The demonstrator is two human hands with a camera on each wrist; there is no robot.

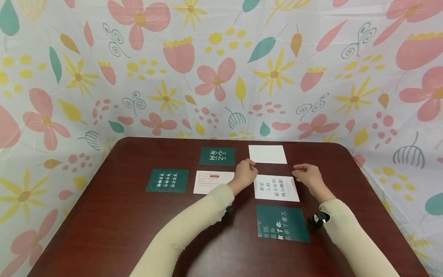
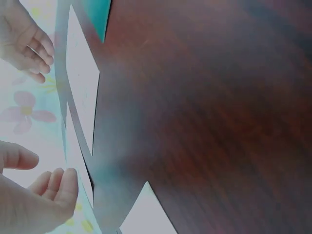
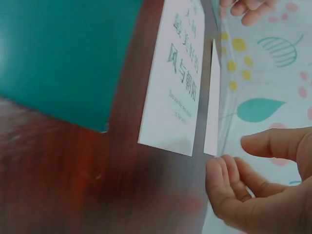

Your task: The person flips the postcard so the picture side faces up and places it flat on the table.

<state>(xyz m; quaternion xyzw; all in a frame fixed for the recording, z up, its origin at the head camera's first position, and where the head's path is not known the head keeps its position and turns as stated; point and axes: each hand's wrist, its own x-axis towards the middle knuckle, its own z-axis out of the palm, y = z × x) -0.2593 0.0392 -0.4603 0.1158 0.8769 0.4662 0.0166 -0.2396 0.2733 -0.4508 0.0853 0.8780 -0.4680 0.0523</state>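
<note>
My left hand (image 1: 245, 175) hovers between two white cards, its thumb apart from its loosely bent fingers and nothing between them. Across from it my right hand (image 1: 310, 179) is held the same way, also with nothing in it. Between and below the hands lies a white card with dark printed text (image 1: 277, 188). Behind it is a blank white card (image 1: 267, 154). In the right wrist view, the fingertips (image 3: 214, 168) appear close to the blank card's near corner. A green card with pale text (image 1: 283, 223) lies nearest the body.
On the left of the dark red table (image 1: 104, 227) are a green card with white text (image 1: 167, 180), another green card (image 1: 217, 156) and a white card with red print (image 1: 211, 181), partly covered by the left arm. A floral curtain (image 1: 221, 77) hangs behind the table.
</note>
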